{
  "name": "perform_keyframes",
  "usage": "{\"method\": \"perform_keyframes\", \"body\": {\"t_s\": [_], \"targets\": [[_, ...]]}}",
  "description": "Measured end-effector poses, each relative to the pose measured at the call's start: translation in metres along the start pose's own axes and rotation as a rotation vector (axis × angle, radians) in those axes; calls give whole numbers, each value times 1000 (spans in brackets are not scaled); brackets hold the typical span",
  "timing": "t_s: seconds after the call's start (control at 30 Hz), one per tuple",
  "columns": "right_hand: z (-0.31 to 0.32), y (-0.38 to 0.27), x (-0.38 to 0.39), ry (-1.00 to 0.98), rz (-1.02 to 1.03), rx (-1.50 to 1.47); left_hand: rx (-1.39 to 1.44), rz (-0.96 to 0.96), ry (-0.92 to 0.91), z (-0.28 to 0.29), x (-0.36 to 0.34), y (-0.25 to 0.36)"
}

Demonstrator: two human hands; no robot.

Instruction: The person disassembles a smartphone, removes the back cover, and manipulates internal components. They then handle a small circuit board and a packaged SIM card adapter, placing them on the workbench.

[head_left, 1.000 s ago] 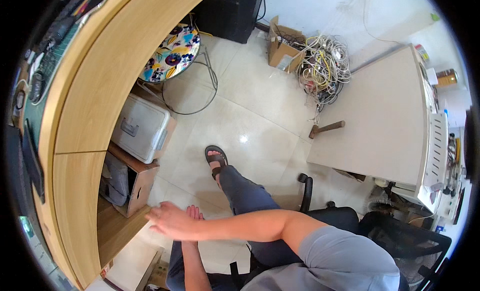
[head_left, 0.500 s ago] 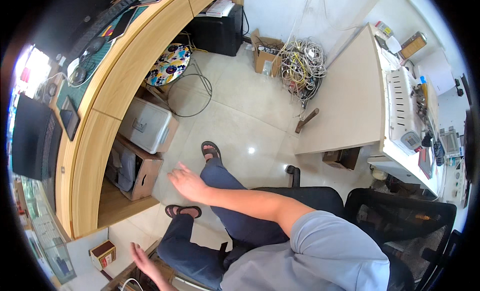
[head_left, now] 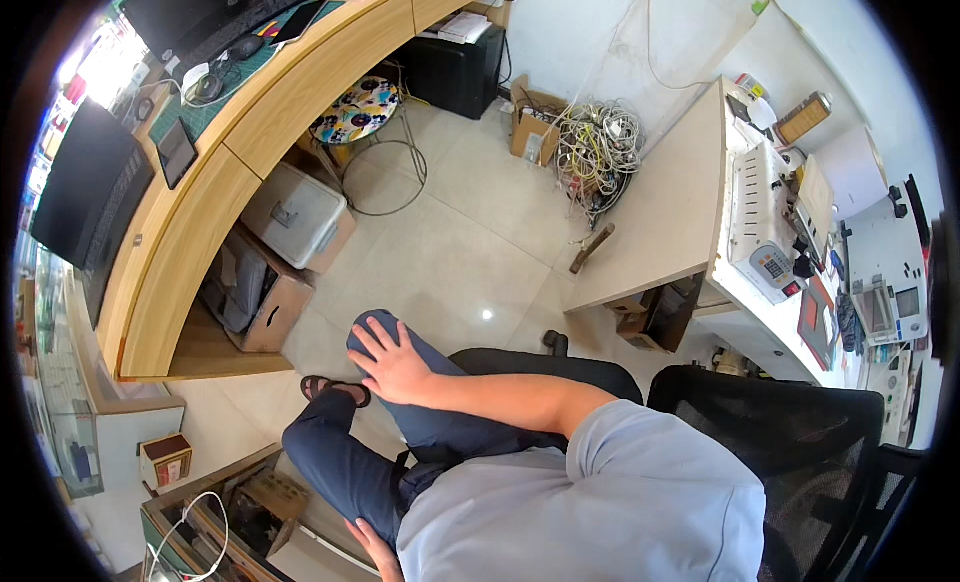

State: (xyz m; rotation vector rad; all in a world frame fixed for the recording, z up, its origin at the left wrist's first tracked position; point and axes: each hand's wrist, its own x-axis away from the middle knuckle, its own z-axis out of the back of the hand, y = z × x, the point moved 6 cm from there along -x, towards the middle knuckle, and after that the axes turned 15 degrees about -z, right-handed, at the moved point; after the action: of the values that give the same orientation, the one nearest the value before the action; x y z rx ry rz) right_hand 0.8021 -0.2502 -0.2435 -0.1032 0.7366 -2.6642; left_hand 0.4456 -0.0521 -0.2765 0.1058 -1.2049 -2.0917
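Note:
Fingers spread, my right hand (head_left: 393,366) lies flat over my raised right thigh, near the knee, holding nothing. My left hand (head_left: 373,550) sits low beside my left thigh, at the edge of a wooden-framed open case (head_left: 195,502). Its visible fingers are stretched out and nothing shows in them; part of the hand is cut off by the lower edge. My dark blue trousers (head_left: 335,462) and one sandalled foot (head_left: 335,390) show below me.
A curved wooden desk (head_left: 190,257) with screens and phones runs along the left. Under it are a lidded plastic box (head_left: 298,217) and a stool (head_left: 355,110). Tangled cables (head_left: 600,147) lie by the wall. A black mesh chair (head_left: 765,452) and a white bench (head_left: 640,212) stand right.
My right hand has come down from the air onto my thigh, fingers spreading. My left hand has drawn back toward my left thigh. The whole view has shifted, and my right foot is now hidden.

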Motion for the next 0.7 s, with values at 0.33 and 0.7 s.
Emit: {"method": "perform_keyframes", "body": {"t_s": [0.33,0.7], "targets": [[-48,168,39,-118,-395,-23,56,426,163,3,63,-104],[-71,180,53,-512,-569,162,133,622,3,-36,31,-145]]}}
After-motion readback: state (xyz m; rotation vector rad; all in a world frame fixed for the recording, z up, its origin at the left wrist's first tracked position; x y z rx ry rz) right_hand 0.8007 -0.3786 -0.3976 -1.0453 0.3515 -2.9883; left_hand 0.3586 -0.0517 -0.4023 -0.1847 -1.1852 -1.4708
